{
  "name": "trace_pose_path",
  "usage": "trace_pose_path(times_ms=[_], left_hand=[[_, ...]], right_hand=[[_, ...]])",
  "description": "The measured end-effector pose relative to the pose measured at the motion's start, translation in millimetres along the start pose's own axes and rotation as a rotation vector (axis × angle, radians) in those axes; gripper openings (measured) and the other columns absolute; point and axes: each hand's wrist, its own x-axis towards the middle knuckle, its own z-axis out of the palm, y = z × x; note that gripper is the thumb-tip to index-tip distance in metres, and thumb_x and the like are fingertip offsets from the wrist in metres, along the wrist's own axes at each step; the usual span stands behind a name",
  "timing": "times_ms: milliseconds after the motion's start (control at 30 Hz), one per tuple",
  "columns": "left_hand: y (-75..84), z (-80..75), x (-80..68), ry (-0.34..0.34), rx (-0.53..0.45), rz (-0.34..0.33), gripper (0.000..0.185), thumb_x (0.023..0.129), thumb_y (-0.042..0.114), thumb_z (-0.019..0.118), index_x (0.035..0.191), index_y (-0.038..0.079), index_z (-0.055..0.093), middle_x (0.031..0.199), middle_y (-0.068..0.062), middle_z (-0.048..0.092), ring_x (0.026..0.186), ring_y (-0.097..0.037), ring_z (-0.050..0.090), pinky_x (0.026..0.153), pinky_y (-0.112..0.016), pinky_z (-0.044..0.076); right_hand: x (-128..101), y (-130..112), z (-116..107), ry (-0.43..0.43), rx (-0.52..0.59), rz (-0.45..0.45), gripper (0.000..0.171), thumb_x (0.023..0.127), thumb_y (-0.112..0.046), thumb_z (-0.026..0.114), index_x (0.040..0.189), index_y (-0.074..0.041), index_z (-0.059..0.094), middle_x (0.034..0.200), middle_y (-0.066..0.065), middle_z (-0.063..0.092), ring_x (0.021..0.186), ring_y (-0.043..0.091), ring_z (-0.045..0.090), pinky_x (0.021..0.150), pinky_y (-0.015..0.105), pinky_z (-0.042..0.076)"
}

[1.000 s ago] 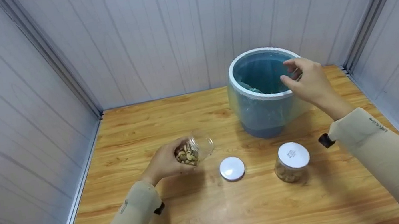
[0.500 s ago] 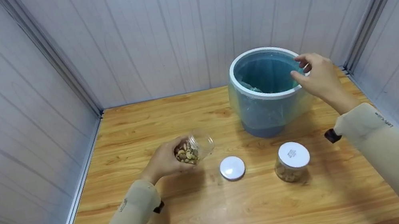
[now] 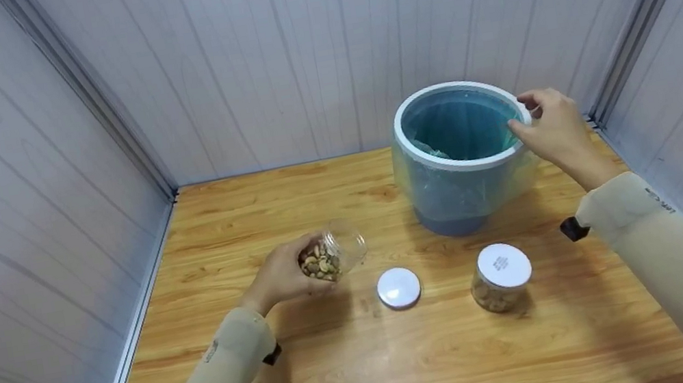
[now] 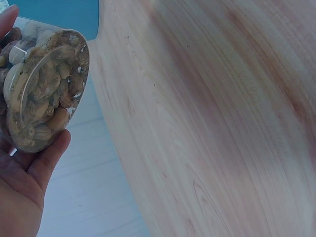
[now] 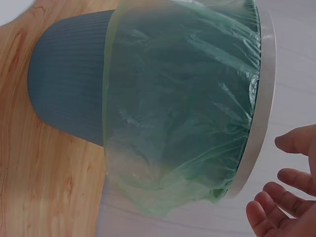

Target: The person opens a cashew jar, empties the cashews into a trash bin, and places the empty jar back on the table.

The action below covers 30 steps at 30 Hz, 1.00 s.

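My left hand (image 3: 285, 271) grips a clear jar of mixed nuts (image 3: 321, 266), tilted on its side above the table with its uncovered mouth toward the right. In the left wrist view the jar's base (image 4: 47, 94) faces the camera, nuts packed against it. At the back right stands a blue trash bin (image 3: 455, 226) with a white rim (image 3: 448, 163) and a green plastic liner (image 5: 182, 108) folded over its outside. My right hand (image 3: 556, 128) is right at the bin's right rim, fingers loosely bent. The right wrist view shows nothing between those fingers.
A white lid (image 3: 398, 287) lies on the wooden table (image 3: 373, 380), right of the held jar. Near it stands a second jar (image 3: 498, 296) with a white lid on, upright in front of the bin. Pale panel walls (image 3: 318, 50) close off the back and both sides.
My right hand has moved rightward from over the bin's opening to its right rim. The left hand and its jar have stayed almost still.
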Motion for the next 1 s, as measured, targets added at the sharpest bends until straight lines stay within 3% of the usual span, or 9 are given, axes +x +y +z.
trace_pose_path(times_ms=[300,1000], left_hand=[[-1.1,-0.4,-1.8,0.006,0.026,-0.010,0.094,0.072,0.032,0.102,0.155,0.020,0.060,0.141,-0.005,0.071,0.127,-0.028,0.067,0.112,-0.054,0.055],[-1.2,0.4,-3.5,0.000,-0.004,-0.025,0.097,0.071,0.027,0.102,0.158,0.020,0.058,0.144,-0.008,0.070,0.129,-0.030,0.066,0.113,-0.055,0.054]], right_hand=[[4.6,10.7,-0.7,-0.016,0.011,0.044,0.053,0.099,-0.018,0.072,0.145,0.007,0.061,0.138,0.032,0.058,0.127,0.050,0.057,0.107,0.065,0.052],[18.7,25.1,6.0,-0.091,0.058,0.155,0.065,0.104,-0.020,0.070,0.159,0.005,0.047,0.152,0.036,0.049,0.139,0.053,0.053,0.113,0.066,0.052]])
